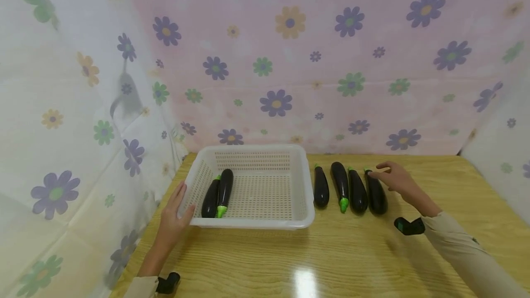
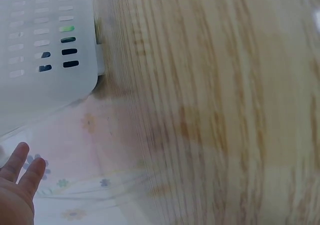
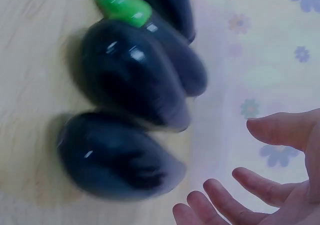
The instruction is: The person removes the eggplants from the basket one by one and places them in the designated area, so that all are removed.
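White plastic with slotted walls forms the basket (image 1: 252, 224), which rests on the wooden desk (image 1: 248, 261) in front of a flowered cloth (image 1: 290, 63). Two dark eggplants (image 1: 225, 187) lie side by side at its left end, the left one with its green cap pointing away from the person and the right one with its cap toward the person. The left hand (image 1: 171, 217) is at the basket's left front corner, ungripped, its fingers fairly straight along the outer side and its thumb by the rim. To the right of the basket, four more eggplants (image 1: 320, 187) lie in a row on the desk; the second from the left has its cap toward the person, while the others point theirs away. The right hand (image 1: 395, 178) is released, thumb and fingers spread, near the narrow end of the rightmost eggplant (image 1: 377, 194). Beige sleeves (image 1: 468, 247) cover both forearms.
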### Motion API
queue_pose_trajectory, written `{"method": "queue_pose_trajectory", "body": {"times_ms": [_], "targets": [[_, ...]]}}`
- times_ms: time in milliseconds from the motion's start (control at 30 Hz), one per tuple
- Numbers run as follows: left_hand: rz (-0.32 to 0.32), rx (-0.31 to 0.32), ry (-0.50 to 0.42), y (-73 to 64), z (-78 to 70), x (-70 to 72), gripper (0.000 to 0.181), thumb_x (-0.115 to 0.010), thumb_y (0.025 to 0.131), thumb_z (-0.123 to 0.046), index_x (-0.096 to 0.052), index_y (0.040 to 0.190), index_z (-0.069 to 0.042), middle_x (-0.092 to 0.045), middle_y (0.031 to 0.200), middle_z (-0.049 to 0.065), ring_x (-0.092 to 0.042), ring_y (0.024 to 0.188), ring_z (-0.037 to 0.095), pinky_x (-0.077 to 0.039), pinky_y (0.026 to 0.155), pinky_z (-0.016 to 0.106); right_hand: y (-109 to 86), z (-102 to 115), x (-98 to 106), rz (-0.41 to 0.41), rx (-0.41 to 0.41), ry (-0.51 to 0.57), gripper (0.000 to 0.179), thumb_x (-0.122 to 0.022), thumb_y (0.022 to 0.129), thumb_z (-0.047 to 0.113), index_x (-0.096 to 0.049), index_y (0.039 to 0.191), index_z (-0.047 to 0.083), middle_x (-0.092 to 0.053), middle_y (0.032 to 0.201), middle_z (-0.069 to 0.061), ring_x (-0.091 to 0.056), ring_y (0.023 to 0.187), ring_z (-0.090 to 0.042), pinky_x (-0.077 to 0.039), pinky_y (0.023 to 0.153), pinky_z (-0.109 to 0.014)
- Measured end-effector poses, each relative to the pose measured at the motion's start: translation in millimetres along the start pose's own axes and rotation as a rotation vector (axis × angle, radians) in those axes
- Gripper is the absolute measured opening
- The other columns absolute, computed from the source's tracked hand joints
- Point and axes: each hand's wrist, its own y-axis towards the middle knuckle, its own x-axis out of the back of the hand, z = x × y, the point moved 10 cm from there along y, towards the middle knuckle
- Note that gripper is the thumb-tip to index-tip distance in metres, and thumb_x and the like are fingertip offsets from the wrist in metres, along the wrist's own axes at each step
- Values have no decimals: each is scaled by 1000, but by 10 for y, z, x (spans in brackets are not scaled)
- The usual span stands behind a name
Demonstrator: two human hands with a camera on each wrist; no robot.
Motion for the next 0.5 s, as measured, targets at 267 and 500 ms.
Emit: {"method": "queue_pose_trajectory", "body": {"times_ms": [267, 500], "targets": [[7, 13, -21, 8, -9, -9, 63, -61, 81, -15, -32, 136, -4, -28, 141, 9, -29, 125, 30, -29, 97, 41, -1, 371, -16, 14, 73, 23, 62, -47, 88, 42, -33, 126, -5, -36, 124, -26, -45, 102, -40, -44, 73, -47], [-10, 22, -31, 41, -14, 6, 63, -63, 79, -11, -35, 134, -3, -29, 140, 5, -30, 124, 29, -28, 98, 36, 35, 750, -149, 48, 90, 8, 58, -51, 86, 42, -37, 125, 2, -42, 119, -23, -52, 92, -32, -47, 71, -41]]}}
